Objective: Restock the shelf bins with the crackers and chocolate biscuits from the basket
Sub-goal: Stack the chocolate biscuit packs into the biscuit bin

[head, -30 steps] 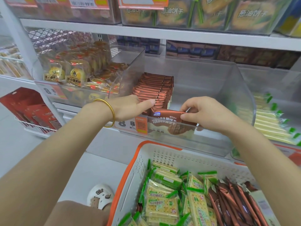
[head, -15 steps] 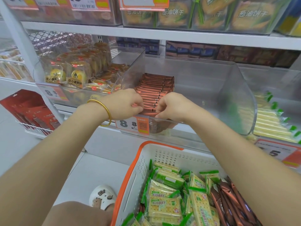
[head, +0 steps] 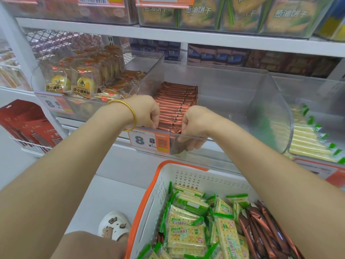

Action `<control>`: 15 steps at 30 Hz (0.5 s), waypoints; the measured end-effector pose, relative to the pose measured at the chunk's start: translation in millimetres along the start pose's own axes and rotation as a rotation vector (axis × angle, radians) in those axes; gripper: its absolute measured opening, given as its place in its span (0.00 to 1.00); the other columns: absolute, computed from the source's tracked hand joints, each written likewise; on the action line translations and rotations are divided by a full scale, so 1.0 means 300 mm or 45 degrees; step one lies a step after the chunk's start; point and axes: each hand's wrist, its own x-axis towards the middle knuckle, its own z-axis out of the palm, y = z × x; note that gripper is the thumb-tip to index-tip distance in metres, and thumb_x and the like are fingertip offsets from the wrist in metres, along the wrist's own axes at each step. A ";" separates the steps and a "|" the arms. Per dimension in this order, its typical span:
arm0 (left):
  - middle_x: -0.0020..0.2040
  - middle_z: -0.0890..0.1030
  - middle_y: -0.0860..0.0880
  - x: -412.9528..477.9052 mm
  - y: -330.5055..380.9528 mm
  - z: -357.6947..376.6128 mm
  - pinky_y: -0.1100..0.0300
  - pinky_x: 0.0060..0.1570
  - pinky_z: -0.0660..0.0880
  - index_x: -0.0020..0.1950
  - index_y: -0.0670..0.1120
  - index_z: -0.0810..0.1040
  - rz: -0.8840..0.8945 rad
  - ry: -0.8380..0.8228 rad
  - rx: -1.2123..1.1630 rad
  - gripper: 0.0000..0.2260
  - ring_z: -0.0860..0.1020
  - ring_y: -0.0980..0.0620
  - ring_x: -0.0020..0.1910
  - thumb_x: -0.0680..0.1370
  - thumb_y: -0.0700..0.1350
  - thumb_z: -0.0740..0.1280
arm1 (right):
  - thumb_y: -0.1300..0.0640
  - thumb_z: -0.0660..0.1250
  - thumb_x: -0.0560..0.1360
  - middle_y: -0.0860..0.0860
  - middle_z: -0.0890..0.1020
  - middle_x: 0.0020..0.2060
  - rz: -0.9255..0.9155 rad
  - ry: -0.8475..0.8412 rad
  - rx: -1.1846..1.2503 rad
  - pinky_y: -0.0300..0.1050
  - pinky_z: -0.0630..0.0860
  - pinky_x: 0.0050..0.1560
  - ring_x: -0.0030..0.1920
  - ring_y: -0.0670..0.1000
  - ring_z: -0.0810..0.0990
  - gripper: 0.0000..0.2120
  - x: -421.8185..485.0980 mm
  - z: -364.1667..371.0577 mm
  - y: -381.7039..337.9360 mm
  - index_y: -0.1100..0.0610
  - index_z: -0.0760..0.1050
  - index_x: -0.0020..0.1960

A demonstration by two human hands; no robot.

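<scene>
We see a white shelf [head: 168,37] running across the view, with clear bins of packaged snacks standing above and below it. On the lower level, a wide clear bin [head: 233,94] sits in the middle. To its left is a bin of yellow pastries [head: 82,81], and to its right a bin of pale crackers with green ends [head: 308,139]. Below, close to us, stands a white basket [head: 196,176] with an orange rim. Inside it lie green-wrapped crackers [head: 186,238] piled on the left, and brown chocolate biscuits [head: 261,227] along the right side. In the wide bin, a row of brown packs [head: 175,101] stands on edge against the left wall, running from the back towards the front, while the right part of the bin shows only its clear floor. Both forearms reach up from the bottom corners to the front of that row. The left hand [head: 147,112] has its fingers curled down over the left end of the front pack [head: 170,128]. The right hand [head: 196,124] curls over the right end, its fingertips showing through the clear front wall. Between them, the two hands pinch this pack, which touches the rest of the row just behind the bin's front lip. An orange and white price tag [head: 147,141] reading 8.8 hangs on the bin front, below the left hand. A white shoe [head: 114,225] shows on the floor left of the basket, and a gold bracelet [head: 130,113] circles the left wrist.
</scene>
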 end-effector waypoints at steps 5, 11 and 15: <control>0.47 0.81 0.48 0.022 0.016 -0.002 0.53 0.53 0.77 0.43 0.48 0.82 -0.109 -0.099 0.254 0.05 0.79 0.46 0.49 0.74 0.39 0.69 | 0.62 0.73 0.71 0.60 0.84 0.36 0.029 0.003 0.121 0.52 0.83 0.43 0.37 0.57 0.85 0.08 0.010 0.015 -0.020 0.65 0.78 0.45; 0.50 0.80 0.45 -0.019 0.053 0.026 0.53 0.53 0.74 0.48 0.44 0.78 -0.073 0.206 0.101 0.07 0.76 0.45 0.50 0.79 0.44 0.62 | 0.67 0.64 0.77 0.62 0.81 0.40 0.069 -0.053 0.530 0.51 0.82 0.43 0.42 0.60 0.85 0.08 -0.007 -0.009 0.045 0.60 0.70 0.40; 0.48 0.75 0.47 -0.105 0.105 0.076 0.55 0.51 0.68 0.49 0.45 0.73 0.037 -0.011 -0.006 0.17 0.72 0.48 0.49 0.83 0.52 0.49 | 0.62 0.64 0.76 0.60 0.80 0.54 0.033 0.094 0.153 0.51 0.76 0.57 0.58 0.60 0.78 0.08 -0.003 0.005 0.034 0.54 0.70 0.40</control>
